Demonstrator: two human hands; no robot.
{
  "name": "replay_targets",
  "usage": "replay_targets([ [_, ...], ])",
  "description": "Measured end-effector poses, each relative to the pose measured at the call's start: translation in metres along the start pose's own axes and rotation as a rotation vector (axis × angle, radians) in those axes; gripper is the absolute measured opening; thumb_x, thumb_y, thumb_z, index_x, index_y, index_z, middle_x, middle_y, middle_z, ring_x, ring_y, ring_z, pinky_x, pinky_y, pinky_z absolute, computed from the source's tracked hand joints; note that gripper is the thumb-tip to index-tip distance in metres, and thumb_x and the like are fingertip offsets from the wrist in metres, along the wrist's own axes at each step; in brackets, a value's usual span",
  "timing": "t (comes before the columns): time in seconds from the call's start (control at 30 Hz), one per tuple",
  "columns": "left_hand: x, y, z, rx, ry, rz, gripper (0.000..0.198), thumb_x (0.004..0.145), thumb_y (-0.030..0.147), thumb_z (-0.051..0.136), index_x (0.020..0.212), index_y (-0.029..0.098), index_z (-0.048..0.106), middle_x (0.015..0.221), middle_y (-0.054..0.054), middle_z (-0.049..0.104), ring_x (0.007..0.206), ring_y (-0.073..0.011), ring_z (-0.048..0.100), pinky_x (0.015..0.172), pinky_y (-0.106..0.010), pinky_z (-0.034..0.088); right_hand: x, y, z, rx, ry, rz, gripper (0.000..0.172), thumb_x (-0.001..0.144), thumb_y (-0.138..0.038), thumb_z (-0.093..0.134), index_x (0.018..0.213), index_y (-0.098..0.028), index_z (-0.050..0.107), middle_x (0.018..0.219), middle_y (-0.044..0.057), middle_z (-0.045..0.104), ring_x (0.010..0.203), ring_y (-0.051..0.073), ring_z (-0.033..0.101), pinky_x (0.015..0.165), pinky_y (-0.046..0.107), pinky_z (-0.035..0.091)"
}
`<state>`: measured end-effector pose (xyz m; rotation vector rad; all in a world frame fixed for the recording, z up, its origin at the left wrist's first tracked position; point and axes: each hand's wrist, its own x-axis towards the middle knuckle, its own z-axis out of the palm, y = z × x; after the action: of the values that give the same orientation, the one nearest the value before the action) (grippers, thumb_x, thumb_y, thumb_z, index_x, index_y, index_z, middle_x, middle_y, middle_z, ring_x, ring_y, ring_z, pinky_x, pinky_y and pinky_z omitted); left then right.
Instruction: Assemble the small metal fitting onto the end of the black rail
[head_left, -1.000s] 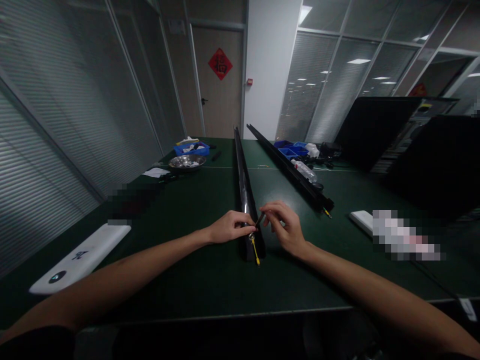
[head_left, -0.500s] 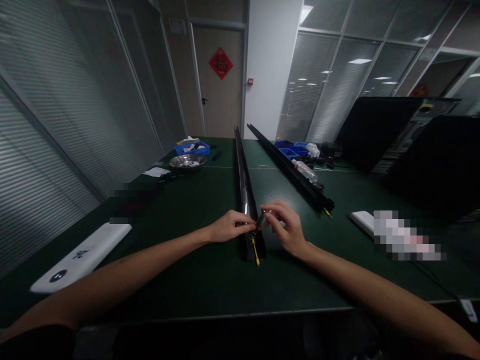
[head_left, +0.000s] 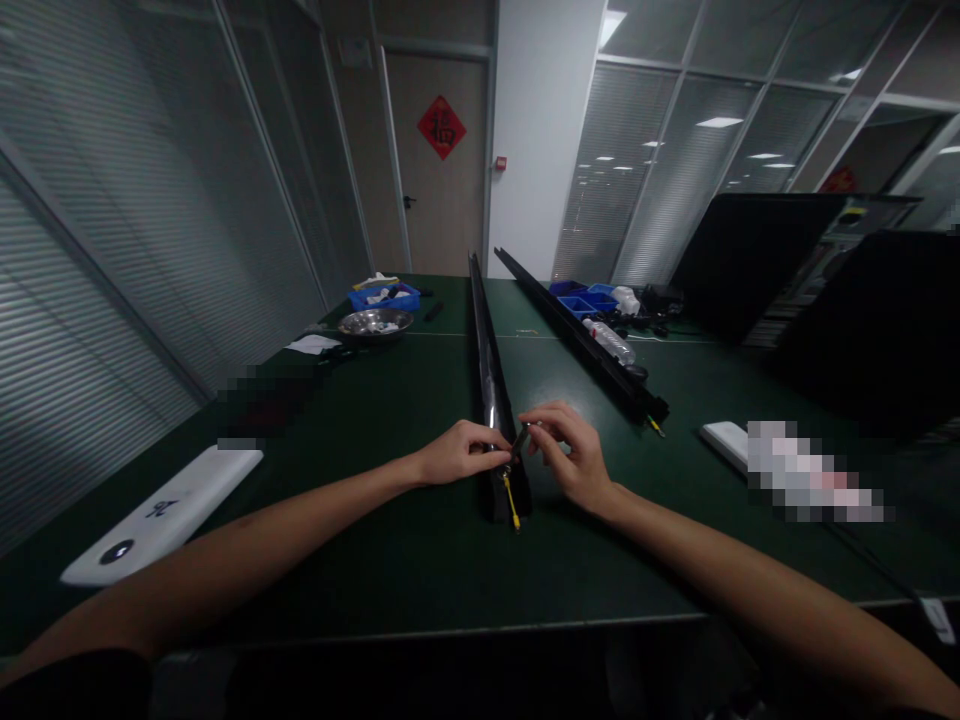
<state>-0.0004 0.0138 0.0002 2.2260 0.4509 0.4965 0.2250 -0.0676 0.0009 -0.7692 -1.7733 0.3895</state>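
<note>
A long black channel-shaped rail [head_left: 486, 365] runs away from me along the table. At its near end my left hand [head_left: 461, 453] reaches over the channel, thumb and index finger closed together; what lies between their tips is too small to make out. My right hand [head_left: 576, 458], on the right side of the rail, pinches a short dark, shiny piece [head_left: 521, 437] between thumb and fingers. The piece slants down towards the left fingertips. Just below them, a yellow cable [head_left: 511, 500] with a small end connector hangs out over the rail's near end.
A second black rail [head_left: 592, 350], also with a yellow cable [head_left: 655, 426], lies to the right. White cases [head_left: 165, 512] flank my arms. At the back are a metal bowl [head_left: 375, 322], blue trays [head_left: 589, 300] and a plastic bottle [head_left: 611, 342]. The green table's [head_left: 375, 590] front edge is near me.
Almost nothing differs. Both hands stay at the rail's near end, and the dark piece and fingers have shifted only very slightly.
</note>
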Motion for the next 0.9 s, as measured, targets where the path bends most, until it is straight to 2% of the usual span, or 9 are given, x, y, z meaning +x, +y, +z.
replay_targets([
  [0.43,0.0005,-0.0024,0.0016,0.030,0.018,0.002,0.034,0.099,0.042,0.066,0.106,0.011,0.078,0.088,-0.005,0.071,0.061,-0.0107,0.051,0.057,-0.022,0.034,-0.0007,0.0026,0.0018,0.006,0.009,-0.021,0.016,0.109,-0.025,0.051,0.112,-0.022,0.066,0.103,0.007,0.061,0.068,0.013,0.065,0.056,0.027,0.056],
  [0.7,-0.0003,-0.0010,0.0003,-0.016,0.017,0.036,0.030,0.102,0.037,0.063,0.106,0.011,0.078,0.096,-0.008,0.074,0.077,-0.0161,0.063,0.067,-0.024,0.045,-0.0012,0.0041,0.0012,-0.009,0.045,0.005,0.017,0.107,-0.025,0.056,0.118,-0.022,0.068,0.104,0.006,0.063,0.067,0.012,0.066,0.058,0.027,0.057],
  [0.9,0.0003,0.0011,0.0009,-0.042,0.016,0.033,0.026,0.103,0.032,0.061,0.106,0.012,0.078,0.096,-0.007,0.073,0.082,-0.0173,0.066,0.072,-0.025,0.048,-0.0001,0.0009,-0.0001,-0.014,0.033,-0.002,0.017,0.106,-0.024,0.057,0.119,-0.022,0.068,0.105,0.007,0.064,0.069,0.013,0.067,0.058,0.027,0.057],
])
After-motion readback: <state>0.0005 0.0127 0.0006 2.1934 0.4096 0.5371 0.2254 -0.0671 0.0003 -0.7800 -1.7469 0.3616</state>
